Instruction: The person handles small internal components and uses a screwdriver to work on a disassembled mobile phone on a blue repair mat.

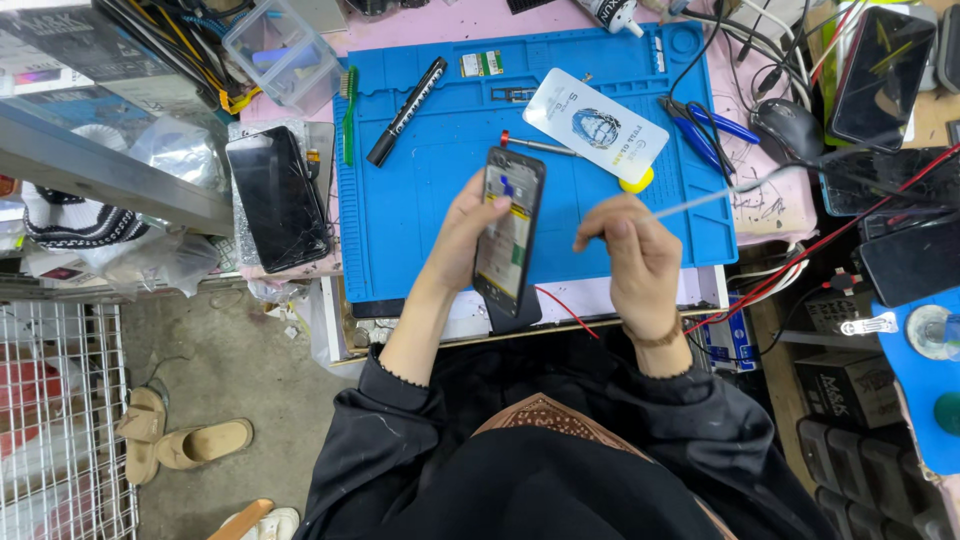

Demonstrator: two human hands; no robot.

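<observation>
Blue work mat (420, 200) covers most of the bench, lying on a pink surface (470, 20). Person in a black top sits at the bench edge, both forearms raised over the mat's near side.

Cracked black phone (278, 197) lies face up just off the mat's left edge, well apart from the hands. Another dark phone (882, 75) sits at far right, near a black computer mouse (790, 125).

Opened phone (510, 230) is held up above the mat's lower middle, back cover off, board and battery showing, tilted slightly. Left hand (462, 232) is closed around its left edge, thumb on the inside face.

Right hand (635, 255) is just right of the phone, not touching it, fingers pinched shut on a thin clear strip (700, 200) that runs up and right toward the mouse.

White printed card (595, 122) lies on the mat above the right hand, a yellow round piece (636, 181) touching its lower corner. Black marker (407, 110) lies diagonal at upper left of the mat, green toothbrush (349, 112) beside it on the mat's edge. Blue-handled pliers (705, 130) rest at the mat's right edge. Small screwdriver (540, 146) with red tip lies just above the held phone.
</observation>
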